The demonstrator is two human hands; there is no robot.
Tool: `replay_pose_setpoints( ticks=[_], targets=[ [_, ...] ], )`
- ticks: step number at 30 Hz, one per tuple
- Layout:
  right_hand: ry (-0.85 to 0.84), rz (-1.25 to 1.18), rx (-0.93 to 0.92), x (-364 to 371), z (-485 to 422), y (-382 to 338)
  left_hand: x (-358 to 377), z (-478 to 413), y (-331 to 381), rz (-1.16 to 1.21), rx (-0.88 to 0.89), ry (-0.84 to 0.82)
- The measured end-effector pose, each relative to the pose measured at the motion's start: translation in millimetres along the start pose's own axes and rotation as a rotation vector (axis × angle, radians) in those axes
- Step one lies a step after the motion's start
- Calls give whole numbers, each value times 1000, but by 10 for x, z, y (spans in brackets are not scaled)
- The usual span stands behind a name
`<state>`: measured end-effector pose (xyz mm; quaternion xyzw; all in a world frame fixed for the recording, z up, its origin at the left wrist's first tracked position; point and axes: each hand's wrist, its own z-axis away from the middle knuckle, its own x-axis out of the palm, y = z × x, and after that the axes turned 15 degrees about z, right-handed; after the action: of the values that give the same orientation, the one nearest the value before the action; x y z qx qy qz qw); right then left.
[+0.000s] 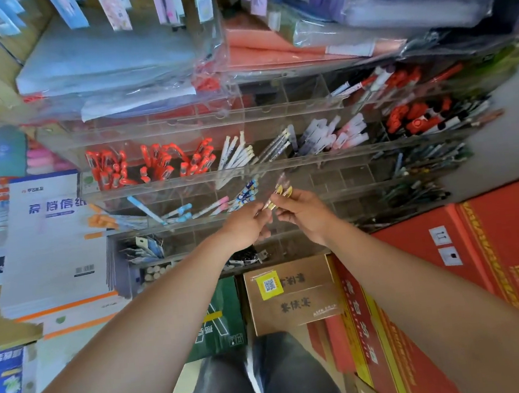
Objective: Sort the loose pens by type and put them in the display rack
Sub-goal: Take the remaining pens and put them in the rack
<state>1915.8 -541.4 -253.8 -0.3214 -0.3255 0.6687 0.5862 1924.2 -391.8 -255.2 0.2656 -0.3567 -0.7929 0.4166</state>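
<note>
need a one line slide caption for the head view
Left hand and right hand hold yellow-capped pens before the clear display rack.

Red carton (493,237) right; brown box (294,307) with QR sticker (270,285) below; paper stack (57,247) left; wrapped folders (105,62) above

Held bundle of yellow-capped pens (278,194) is motion-blurred and the count is not readable; the clear barrels merge with the display rack (187,184) behind. Their lower ends are hidden inside the curled fingers of the left hand (246,226); the right hand (304,211) covers part of the caps. The rack's top tier is mostly masked by plastic-sleeved folders (131,66). The dark pens (423,164) in the right compartments smear together, types indistinguishable. In the bottom tier, small dark items (245,256) are too small to identify. The red carton (495,253) is cut by the right edge, both forearms by the bottom edge.
</note>
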Motion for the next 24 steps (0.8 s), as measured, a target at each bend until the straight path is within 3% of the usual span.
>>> replay_pose_setpoints(
  ticks=[4, 13, 18, 24],
  targets=[
    [247, 28, 10, -181, 4, 21, -29, -23, -58, -374, 70, 62],
    [763, 36, -67, -630, -102, -43, 16, -166, -151, -744, 68, -73],
    [816, 86, -116, -670, -228, -1, 139, -293, -210, -870, 86, -128],
    [682, 99, -27, -577, -405, 186, 179, -339, -277, -934, 87, -109]
  ],
)
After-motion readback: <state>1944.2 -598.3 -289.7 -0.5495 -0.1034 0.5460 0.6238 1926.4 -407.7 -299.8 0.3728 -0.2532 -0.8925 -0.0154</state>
